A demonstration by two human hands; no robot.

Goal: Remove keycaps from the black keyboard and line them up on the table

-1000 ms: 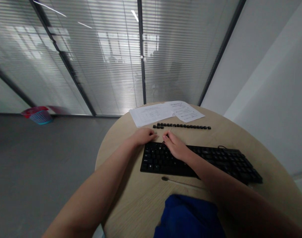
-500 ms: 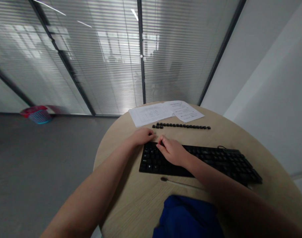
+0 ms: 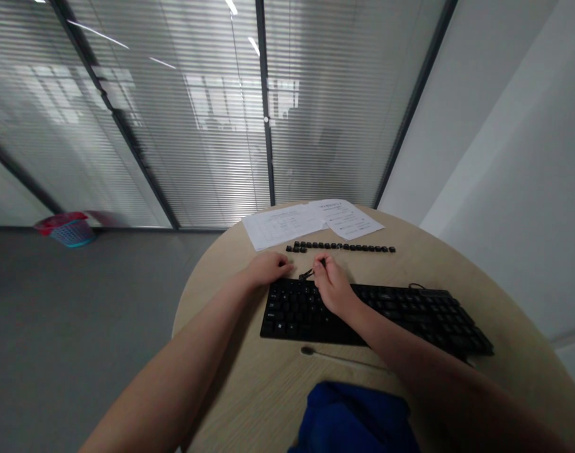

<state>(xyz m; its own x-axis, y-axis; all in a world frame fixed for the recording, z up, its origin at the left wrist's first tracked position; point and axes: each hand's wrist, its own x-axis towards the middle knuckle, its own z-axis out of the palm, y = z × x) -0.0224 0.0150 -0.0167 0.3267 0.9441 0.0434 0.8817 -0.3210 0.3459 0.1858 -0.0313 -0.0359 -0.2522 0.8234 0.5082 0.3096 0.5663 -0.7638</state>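
My right hand (image 3: 334, 286) is closed around a small dark tool that looks like a keycap puller (image 3: 307, 274). Its thin forked end points left, just above the back edge of a black keyboard (image 3: 287, 314). The hand itself covers part of the upper keys. At the keyboard's back left corner, my left hand (image 3: 267, 268) rests with its fingers slightly bent and apart, and nothing shows in them. Beyond both hands, several loose black keycaps (image 3: 358, 247) lie in a long row, with a short second row of keycaps (image 3: 295, 250) at its left end.
Printed sheets (image 3: 287, 225) lie at the far side of the round wooden table (image 3: 250, 377). A toothbrush-like brush (image 3: 309, 351) lies in front of the keyboard, near blue cloth (image 3: 353, 418). A basket (image 3: 73, 231) stands on the floor at left.
My right hand has lifted slightly and moved right, and the forked end of the tool now shows. My left hand stays by the keyboard corner. The whole view has shifted a little.
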